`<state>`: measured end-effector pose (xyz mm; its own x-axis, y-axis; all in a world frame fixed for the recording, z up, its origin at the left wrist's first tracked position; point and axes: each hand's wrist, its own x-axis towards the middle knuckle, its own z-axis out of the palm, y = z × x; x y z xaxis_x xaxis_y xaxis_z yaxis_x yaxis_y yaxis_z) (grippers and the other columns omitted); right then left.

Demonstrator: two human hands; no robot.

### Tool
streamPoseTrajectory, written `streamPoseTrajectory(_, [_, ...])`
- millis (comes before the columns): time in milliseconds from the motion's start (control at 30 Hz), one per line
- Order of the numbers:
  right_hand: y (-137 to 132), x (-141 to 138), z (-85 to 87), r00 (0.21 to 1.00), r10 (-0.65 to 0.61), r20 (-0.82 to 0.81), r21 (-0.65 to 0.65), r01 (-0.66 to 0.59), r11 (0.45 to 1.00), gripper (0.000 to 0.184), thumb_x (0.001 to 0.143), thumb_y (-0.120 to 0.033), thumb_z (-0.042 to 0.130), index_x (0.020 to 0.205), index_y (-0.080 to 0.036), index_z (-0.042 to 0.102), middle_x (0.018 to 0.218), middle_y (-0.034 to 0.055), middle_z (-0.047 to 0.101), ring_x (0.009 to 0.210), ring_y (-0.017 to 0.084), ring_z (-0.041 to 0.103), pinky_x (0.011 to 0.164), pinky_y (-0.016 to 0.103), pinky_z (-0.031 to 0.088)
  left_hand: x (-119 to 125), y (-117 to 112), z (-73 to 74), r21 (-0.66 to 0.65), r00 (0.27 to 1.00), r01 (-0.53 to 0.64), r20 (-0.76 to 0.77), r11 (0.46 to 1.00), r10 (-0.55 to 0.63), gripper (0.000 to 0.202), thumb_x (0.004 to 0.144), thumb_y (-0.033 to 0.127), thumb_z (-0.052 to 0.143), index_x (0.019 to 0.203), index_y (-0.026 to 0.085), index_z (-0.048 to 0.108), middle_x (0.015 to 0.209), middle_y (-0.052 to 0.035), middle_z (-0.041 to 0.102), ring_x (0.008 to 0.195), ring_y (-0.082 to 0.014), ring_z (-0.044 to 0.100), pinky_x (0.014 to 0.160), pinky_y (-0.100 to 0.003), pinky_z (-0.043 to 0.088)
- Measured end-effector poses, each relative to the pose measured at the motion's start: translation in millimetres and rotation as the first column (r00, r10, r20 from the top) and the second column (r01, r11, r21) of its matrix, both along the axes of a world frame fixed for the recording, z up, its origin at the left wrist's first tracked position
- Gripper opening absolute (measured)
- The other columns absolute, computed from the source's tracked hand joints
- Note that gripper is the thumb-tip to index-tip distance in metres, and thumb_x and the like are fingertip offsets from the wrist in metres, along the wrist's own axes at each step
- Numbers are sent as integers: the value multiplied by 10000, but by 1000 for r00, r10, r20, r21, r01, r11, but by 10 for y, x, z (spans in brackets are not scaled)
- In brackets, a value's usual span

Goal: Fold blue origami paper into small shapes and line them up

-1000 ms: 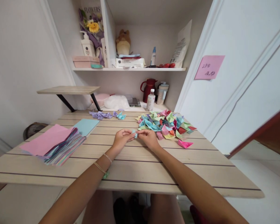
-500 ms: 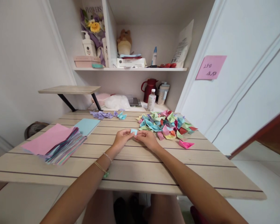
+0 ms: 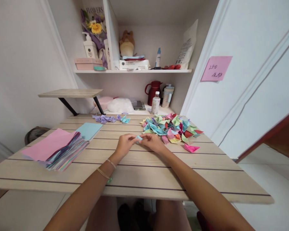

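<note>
A small piece of folded light-blue paper [image 3: 138,138] is pinched between my two hands above the middle of the slatted table. My left hand [image 3: 125,143] grips its left side with thumb and fingers. On its right side, my right hand [image 3: 152,141] closes over the edge. The fingers cover much of the paper, and its upper edge now shows a peak. Just right of my right hand lies a heap of folded paper boats [image 3: 167,125] in many colours. A bright pink paper boat [image 3: 191,148] rests apart from the heap, nearer to me.
To the left, a stack of coloured paper sheets [image 3: 65,150] lies beside light-blue sheets [image 3: 89,131]. Purple folded papers [image 3: 104,119] and a blue paper boat [image 3: 125,119] sit at the back. Behind stand a bottle [image 3: 155,104], a red jug [image 3: 154,91] and a small raised shelf [image 3: 71,93].
The light-blue paper has gone from a flat, squarish face to a pointed shape between my fingers. Both hands stay in nearly the same place. The view has shifted slightly.
</note>
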<state>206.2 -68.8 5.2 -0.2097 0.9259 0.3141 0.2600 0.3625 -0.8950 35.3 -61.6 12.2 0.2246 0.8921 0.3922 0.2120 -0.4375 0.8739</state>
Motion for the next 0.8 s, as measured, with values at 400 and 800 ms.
streamPoseTrajectory(400, [11, -7, -2, 992, -92, 89, 222, 71, 972, 142, 705, -250, 570, 774, -182, 675, 737, 34, 685, 669, 157, 616, 625, 258, 469, -3, -30, 55, 161, 996, 39, -85, 986, -26, 160, 628, 296, 677, 764, 215, 703, 793, -60, 675, 782, -209, 597, 740, -318, 471])
streamPoseTrajectory(800, [-36, 3, 41, 964, -117, 239, 316, 37, 948, 154, 691, -183, 567, 814, -180, 660, 721, 29, 667, 645, 138, 596, 615, 239, 457, -3, -36, 1, 245, 986, 58, -164, 968, -17, 177, 673, 259, 640, 839, 211, 681, 839, -70, 674, 771, -193, 620, 700, -298, 502])
